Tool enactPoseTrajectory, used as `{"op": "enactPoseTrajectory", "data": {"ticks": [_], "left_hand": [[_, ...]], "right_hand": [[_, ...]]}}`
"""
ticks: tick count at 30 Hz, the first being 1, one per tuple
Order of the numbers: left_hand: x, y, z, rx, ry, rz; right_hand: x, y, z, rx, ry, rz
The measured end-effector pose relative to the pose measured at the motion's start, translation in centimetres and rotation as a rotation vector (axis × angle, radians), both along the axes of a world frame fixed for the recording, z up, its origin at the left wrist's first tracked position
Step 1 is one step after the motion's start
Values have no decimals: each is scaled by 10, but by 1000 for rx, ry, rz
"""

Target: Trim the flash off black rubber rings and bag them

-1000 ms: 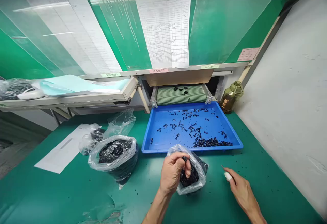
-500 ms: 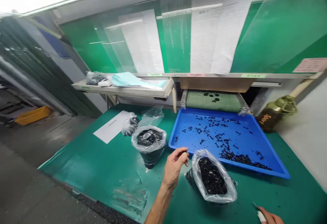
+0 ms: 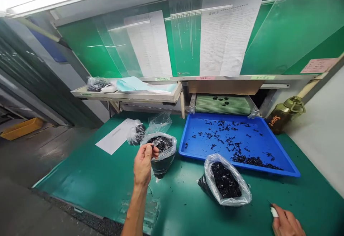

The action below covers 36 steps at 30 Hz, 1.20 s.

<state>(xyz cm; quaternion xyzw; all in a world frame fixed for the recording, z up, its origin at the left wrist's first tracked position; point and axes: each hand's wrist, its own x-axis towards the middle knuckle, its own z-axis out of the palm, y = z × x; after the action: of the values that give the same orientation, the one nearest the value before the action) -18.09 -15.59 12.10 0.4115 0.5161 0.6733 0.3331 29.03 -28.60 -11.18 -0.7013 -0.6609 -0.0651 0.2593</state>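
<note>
Left forearm: bare, reaching in across the counter's front edge, slanting slightly rightward up to the wrist.
Left wrist: nearly straight.
Left hand: raised above the counter, well in from the front edge; thumb and index finger pinched together, other fingers curled to the right.
Right hand: low over the counter, toward the right edge; fingers bent, thumb and index finger close together.
Right thumb: white wrap around the tip.
Right wrist: out of view.
Spread: well apart, uncrossed.
</note>
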Motion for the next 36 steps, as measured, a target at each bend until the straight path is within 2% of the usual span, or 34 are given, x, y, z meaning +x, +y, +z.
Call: {"op": "enactPoseTrajectory", "data": {"ticks": [3, 7, 9, 11, 13, 14, 16, 19, 24, 28, 31, 34, 36], "left_hand": [[18, 5, 0, 9, 7, -50], [65, 2, -3, -60, 145, -186], [93, -4, -4, -77, 290, -322], [118, -10, -5, -45, 442, -517], [134, -12, -7, -3, 555, -691], [139, -11, -10, 8, 590, -739], [141, -7, -17, -11, 616, -731], [133, 4, -31, -117, 591, -628], [127, 24, -50, -240, 501, -524], [145, 32, -61, -347, 491, -578], [161, 36, -72, -298, 619, -547], [168, 41, -76, -297, 648, -553], [166, 47, -70, -350, 611, -564]], "right_hand": [[-11, 1, 9, 27, -63, -77], [-21, 5, 21, 34, -110, -110], [-23, 6, 25, 17, -124, -126], [-23, 5, 28, -3, -120, -131], [-23, 5, 28, -8, -98, -132], [-22, 4, 27, 0, -82, -131], [-22, 4, 25, 16, -50, -120], [-25, 7, 26, 17, -25, -75], [-35, 30, 37, -105, -12, 115], [-31, 48, 41, -132, -15, 196], [-24, 51, 44, -175, -33, 228], [-17, 49, 53, -276, -43, 227], [-13, 48, 58, -324, -40, 225]]}}
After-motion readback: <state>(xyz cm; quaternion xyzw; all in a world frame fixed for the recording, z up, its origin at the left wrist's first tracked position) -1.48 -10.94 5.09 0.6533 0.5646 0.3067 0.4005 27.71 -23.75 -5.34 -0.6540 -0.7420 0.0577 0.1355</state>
